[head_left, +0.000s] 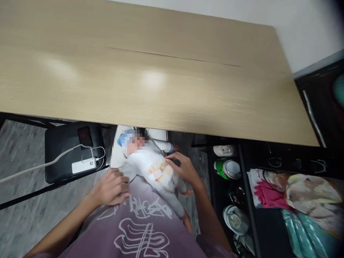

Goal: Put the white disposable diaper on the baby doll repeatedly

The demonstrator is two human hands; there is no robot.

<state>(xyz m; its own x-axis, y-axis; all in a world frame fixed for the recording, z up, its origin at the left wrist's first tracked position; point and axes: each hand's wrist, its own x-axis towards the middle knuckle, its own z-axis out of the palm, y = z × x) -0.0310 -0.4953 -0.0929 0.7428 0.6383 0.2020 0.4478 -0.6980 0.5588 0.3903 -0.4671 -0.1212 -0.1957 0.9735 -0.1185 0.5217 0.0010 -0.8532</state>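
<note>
A baby doll (150,165) in a white suit with a blue cap and a printed diaper lies on my lap, below the front edge of a wooden table (150,71). My left hand (113,187) rests by the doll's left side, fingers curled against its arm and my purple shirt. My right hand (183,167) lies on the doll's other side at the diaper, fingers bent around its hip. The doll's head points toward the table and its legs toward me.
A black stool (61,143) at the left carries a white power bank (84,166) with a cable and a dark phone. Right of my legs stands a black shelf (242,179) with cups, bowls and cloths. Grey floor lies below.
</note>
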